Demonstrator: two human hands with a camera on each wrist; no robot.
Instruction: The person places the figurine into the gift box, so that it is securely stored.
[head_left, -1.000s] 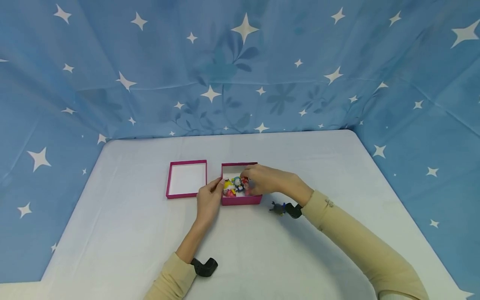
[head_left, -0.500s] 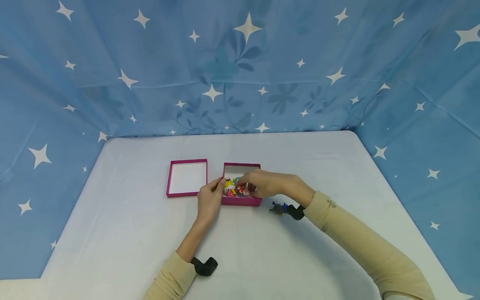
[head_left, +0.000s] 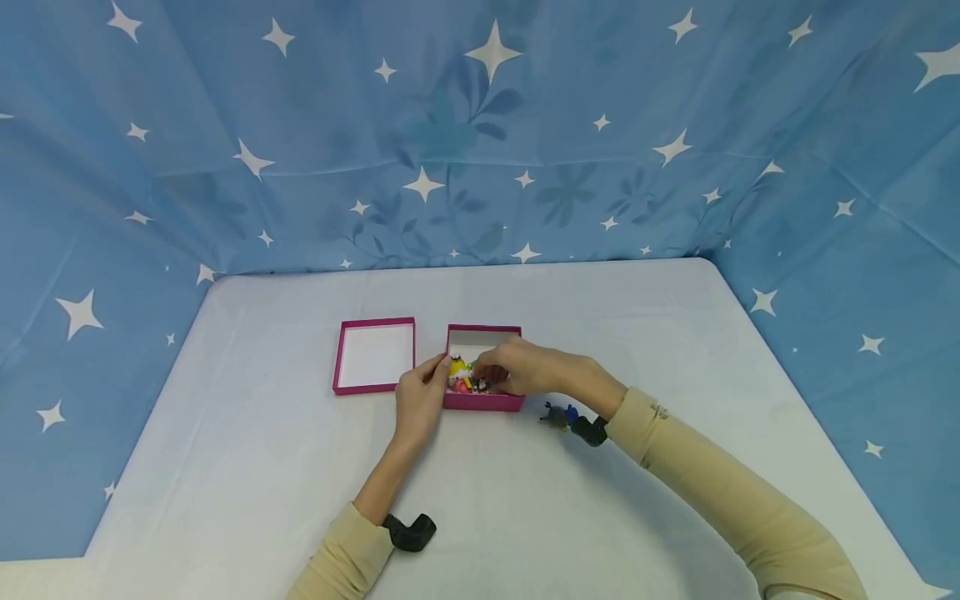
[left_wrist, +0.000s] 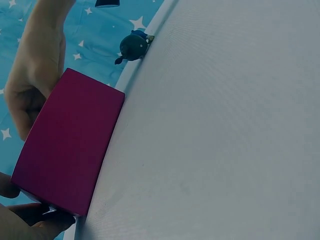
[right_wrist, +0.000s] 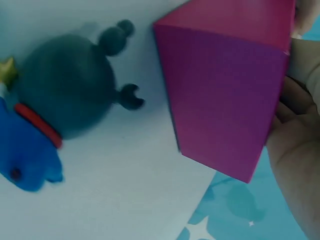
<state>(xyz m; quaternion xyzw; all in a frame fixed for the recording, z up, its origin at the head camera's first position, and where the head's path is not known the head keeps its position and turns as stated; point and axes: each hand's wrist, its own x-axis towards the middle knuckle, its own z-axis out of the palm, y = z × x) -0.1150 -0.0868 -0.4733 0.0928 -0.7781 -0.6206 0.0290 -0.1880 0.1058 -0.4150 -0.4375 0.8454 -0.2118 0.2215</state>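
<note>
An open magenta box (head_left: 483, 402) stands mid-table with several small toy figures in it. My left hand (head_left: 417, 400) grips its left wall; in the left wrist view the fingers (left_wrist: 55, 225) press one side near the corner. My right hand (head_left: 525, 364) reaches down into the box from the right, fingers curled round a reddish figure mostly hidden under them. A yellow-and-pink figure (head_left: 460, 369) sits at the left inside, with a small dark one (head_left: 480, 385) close to the right fingertips. Outside, a grey-and-blue toy figure (right_wrist: 70, 85) lies on the table below my right wrist.
Left of the box lies its square magenta-rimmed lid (head_left: 373, 354), white inside facing up. A white cloth covers the table (head_left: 247, 467). Behind it hangs a blue star-patterned curtain (head_left: 315, 142). Black wrist mounts (head_left: 408, 533) stick out from both forearms.
My right hand has dipped lower inside the box and slightly left. The red figure seen earlier is now mostly covered by its fingers. The left hand keeps its place on the box.
</note>
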